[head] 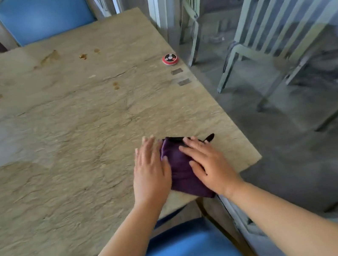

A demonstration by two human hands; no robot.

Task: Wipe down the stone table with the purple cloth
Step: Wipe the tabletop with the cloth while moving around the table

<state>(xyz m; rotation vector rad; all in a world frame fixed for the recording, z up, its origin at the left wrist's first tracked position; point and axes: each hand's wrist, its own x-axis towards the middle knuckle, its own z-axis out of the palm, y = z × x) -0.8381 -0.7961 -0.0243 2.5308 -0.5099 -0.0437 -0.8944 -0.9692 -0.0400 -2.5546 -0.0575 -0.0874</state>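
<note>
A folded purple cloth with a black edge lies near the front right corner of the beige stone table. My left hand lies flat with straight fingers on the cloth's left side and the table beside it. My right hand presses flat on the cloth's right side, fingers straight. Brown stains and smaller spots mark the far part of the table.
A round red call button sits near the table's right edge, with two grey stickers just in front of it. Blue seats stand at the far side and below me. A glass wall runs along the right.
</note>
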